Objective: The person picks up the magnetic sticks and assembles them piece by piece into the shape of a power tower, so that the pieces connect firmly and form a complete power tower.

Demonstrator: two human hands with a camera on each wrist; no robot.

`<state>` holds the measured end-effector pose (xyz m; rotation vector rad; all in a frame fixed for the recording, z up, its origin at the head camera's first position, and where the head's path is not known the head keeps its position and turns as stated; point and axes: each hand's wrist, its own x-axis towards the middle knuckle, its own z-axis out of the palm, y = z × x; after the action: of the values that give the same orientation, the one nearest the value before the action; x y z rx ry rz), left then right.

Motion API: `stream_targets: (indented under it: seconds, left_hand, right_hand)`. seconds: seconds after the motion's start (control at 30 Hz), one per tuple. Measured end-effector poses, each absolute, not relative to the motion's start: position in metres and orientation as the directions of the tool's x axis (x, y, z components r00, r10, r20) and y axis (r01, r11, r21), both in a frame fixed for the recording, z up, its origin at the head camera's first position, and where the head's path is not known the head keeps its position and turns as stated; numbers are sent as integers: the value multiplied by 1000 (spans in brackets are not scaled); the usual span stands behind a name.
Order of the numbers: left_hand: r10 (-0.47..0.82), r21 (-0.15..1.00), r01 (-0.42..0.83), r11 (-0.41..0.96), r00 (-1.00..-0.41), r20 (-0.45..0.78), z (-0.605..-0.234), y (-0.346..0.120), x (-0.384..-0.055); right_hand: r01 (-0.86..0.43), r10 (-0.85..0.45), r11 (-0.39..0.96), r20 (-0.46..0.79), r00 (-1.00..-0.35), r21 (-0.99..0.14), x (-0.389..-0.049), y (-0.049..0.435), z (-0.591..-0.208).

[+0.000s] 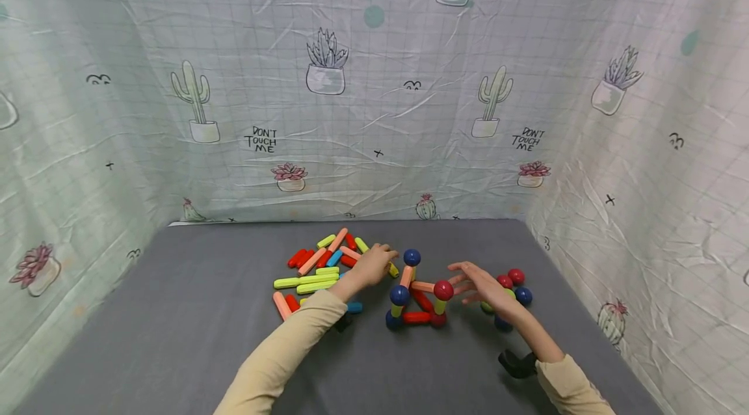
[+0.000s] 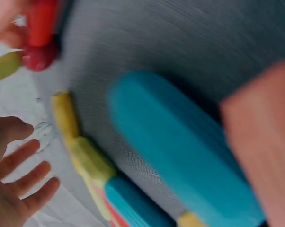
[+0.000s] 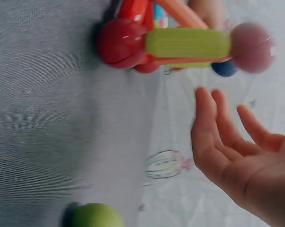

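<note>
A three-cornered frame of coloured rods and balls [image 1: 417,318] stands on the grey table between my two hands. Red rods form its base, yellow-green rods rise at the corners, and peach rods join the blue and red balls on top. My left hand [image 1: 371,267] is left of the frame, over the loose rods; in the left wrist view its fingers [image 2: 29,177] are spread and hold nothing. To the right of the frame is my right hand [image 1: 482,288], empty. Its fingers extend towards an upright yellow-green rod [image 3: 187,42] in the right wrist view, apart from it.
Many loose red, peach, yellow-green and blue rods [image 1: 313,286] lie left of the frame. Several red, blue and green balls [image 1: 523,296] sit beyond the right hand. A patterned curtain [image 1: 374,109] surrounds the table's back and sides.
</note>
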<state>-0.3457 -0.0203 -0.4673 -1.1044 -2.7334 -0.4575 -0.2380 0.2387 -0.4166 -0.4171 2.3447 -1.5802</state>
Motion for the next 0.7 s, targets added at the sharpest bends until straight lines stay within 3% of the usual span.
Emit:
stream_targets:
  seconds: [0.1, 0.2, 0.43, 0.57, 0.7]
  left_hand:
    - [686, -30, 694, 720, -703, 187, -467, -21, -337]
    - [688, -144, 672, 726, -710, 151, -472, -22, -333]
    - [710, -216, 677, 704, -684, 169, -476, -25, -331]
    - [727, -132, 715, 686, -666, 169, -472, -29, -330]
    - [727, -102, 734, 672, -627, 280, -467, -36, -329]
  right_hand:
    - [-180, -359, 388, 32, -933, -904, -233, 234, -409]
    - [-273, -360, 427, 115, -926, -862, -227, 230, -405]
    - [-393, -399, 453, 212, -892, -800, -219, 228, -406]
    - [-392, -392, 460, 213, -895, -797, -219, 230, -408]
    - [-402, -402, 466, 217, -890, -788, -218, 232, -409]
